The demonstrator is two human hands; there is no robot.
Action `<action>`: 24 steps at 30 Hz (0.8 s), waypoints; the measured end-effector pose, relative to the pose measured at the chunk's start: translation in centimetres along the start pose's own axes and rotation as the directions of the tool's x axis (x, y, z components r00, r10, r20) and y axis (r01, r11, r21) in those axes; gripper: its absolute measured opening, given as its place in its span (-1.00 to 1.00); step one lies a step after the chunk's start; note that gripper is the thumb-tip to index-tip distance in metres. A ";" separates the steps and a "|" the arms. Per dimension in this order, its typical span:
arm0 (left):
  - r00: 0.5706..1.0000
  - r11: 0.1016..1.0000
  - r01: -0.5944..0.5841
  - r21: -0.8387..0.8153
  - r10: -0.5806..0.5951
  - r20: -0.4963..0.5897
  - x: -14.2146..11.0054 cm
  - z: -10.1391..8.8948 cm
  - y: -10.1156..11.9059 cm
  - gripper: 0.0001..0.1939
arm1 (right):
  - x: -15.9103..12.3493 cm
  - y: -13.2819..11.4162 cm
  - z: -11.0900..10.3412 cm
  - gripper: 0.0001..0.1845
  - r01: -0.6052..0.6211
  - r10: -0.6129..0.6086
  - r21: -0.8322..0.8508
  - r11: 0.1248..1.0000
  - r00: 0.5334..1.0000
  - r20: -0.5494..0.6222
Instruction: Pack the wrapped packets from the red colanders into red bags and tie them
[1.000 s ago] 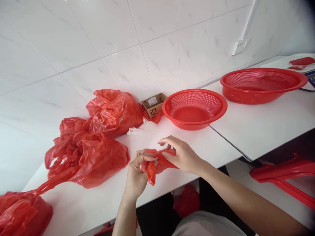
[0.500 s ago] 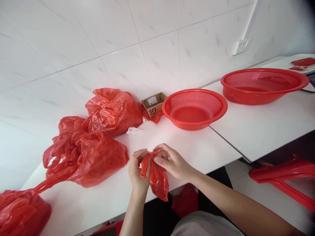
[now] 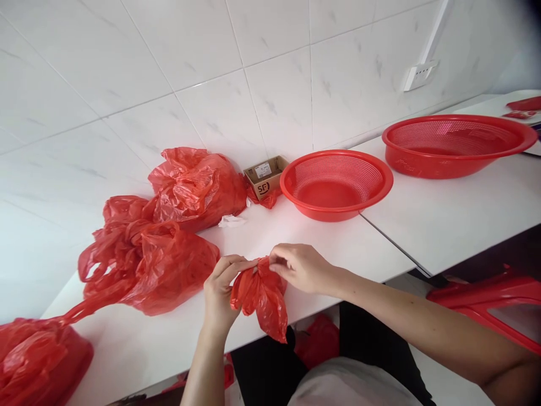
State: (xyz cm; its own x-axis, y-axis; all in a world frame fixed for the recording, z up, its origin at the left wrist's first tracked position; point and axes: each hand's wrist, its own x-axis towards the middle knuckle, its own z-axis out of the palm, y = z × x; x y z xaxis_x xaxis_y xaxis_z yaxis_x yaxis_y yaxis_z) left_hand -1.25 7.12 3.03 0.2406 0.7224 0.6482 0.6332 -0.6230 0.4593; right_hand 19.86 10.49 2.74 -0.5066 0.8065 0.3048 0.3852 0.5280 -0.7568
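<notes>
A small red plastic bag hangs bunched between my two hands at the table's front edge. My left hand pinches its upper left part, thumb and fingers closed on the plastic. On the other side, my right hand grips the top of the bag with bent fingers; the fingertips are partly hidden. The bag's lower end droops past the edge. Whatever may be inside it cannot be made out.
Large red plastic bags fill the left of the white table. Behind stand a small cardboard box, a red perforated basket and a larger red basket. White tissue lies near the bags. A red chair is at right.
My left hand has moved left and my right hand slightly right and up, so they are farther apart. The small bag's top is spread wider between them.
</notes>
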 end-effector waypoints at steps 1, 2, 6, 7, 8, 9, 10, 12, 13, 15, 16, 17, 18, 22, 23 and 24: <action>1.000 1.000 -0.016 0.023 0.017 -0.015 -0.1 0.2 0.0 -0.76 | 0.1 0.1 0.0 -0.95 -0.010 0.012 0.066 0.998 1.000 -0.021; 0.999 0.998 -0.034 0.044 0.036 -0.038 -0.1 0.6 0.0 -0.76 | 0.3 0.1 0.0 -0.96 -0.021 0.027 0.145 0.989 0.999 -0.034; 0.982 0.990 -0.084 0.116 0.102 -0.157 -0.8 2.3 -0.1 -0.75 | 0.2 0.2 0.9 -0.78 -0.118 0.104 0.430 0.895 0.993 0.056; 0.979 0.988 -0.091 0.124 0.111 -0.169 -1.0 2.6 -0.2 -0.75 | 0.1 0.2 1.2 -0.75 -0.153 0.130 0.467 0.871 0.988 0.081; 0.978 0.987 -0.096 0.128 0.117 -0.172 -1.2 2.8 -0.3 -0.76 | 0.0 0.2 1.4 -0.74 -0.182 0.156 0.486 0.855 0.983 0.093; 0.979 0.987 -0.097 0.129 0.118 -0.168 -1.5 3.0 -0.3 -0.77 | -0.2 0.1 1.6 -0.74 -0.199 0.175 0.493 0.847 0.980 0.094; 0.980 0.987 -0.094 0.127 0.114 -0.162 -1.7 3.1 -0.4 -0.77 | -0.3 0.1 1.8 -0.75 -0.199 0.182 0.490 0.849 0.980 0.082; 0.985 0.990 -0.071 0.122 0.089 -0.147 -2.1 3.2 -0.4 -0.75 | -0.5 0.0 2.1 -0.77 -0.156 0.154 0.476 0.865 0.987 0.043; 0.989 0.992 -0.053 0.117 0.069 -0.132 -2.3 3.1 -0.4 -0.73 | -0.6 -0.1 2.3 -0.77 -0.118 0.125 0.463 0.878 0.992 0.016; 0.996 0.995 -0.015 0.100 0.023 -0.083 -2.5 3.0 -0.4 -0.69 | -0.8 -0.2 2.7 -0.76 -0.040 0.064 0.413 0.910 0.997 -0.043; 0.999 0.996 0.003 0.088 0.002 -0.054 -2.6 2.9 -0.4 -0.69 | -0.9 -0.2 2.9 -0.75 -0.008 0.038 0.384 0.923 0.997 -0.070; 0.999 0.997 0.020 0.077 -0.017 -0.031 -2.7 2.8 -0.4 -0.71 | -0.9 -0.2 3.1 -0.75 0.016 0.018 0.364 0.931 0.996 -0.092; 0.999 0.997 0.034 0.067 -0.033 -0.018 -2.7 2.7 -0.4 -0.74 | -1.0 -0.2 3.3 -0.76 0.033 0.007 0.359 0.933 0.994 -0.108; 0.996 0.996 0.074 0.051 -0.072 -0.051 -2.7 2.4 -0.5 -0.81 | -0.7 0.2 3.3 -0.87 -0.050 0.093 0.501 0.864 0.994 -0.061; 0.995 0.996 0.078 0.050 -0.075 -0.062 -2.6 2.4 -0.5 -0.82 | -0.6 0.3 3.1 -0.86 -0.088 0.120 0.530 0.843 0.992 -0.026; 0.995 0.996 0.079 0.051 -0.075 -0.067 -2.4 2.3 -0.5 -0.83 | -0.4 0.4 2.9 -0.83 -0.120 0.138 0.541 0.833 0.990 0.008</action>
State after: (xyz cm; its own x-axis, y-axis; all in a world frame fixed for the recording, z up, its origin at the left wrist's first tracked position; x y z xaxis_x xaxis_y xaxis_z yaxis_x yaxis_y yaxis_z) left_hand -0.47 6.34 -0.14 0.1421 0.7454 0.6513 0.6865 -0.5482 0.4777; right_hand 17.99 9.63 0.64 -0.4549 0.8693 0.1931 -0.0356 0.1989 -0.9794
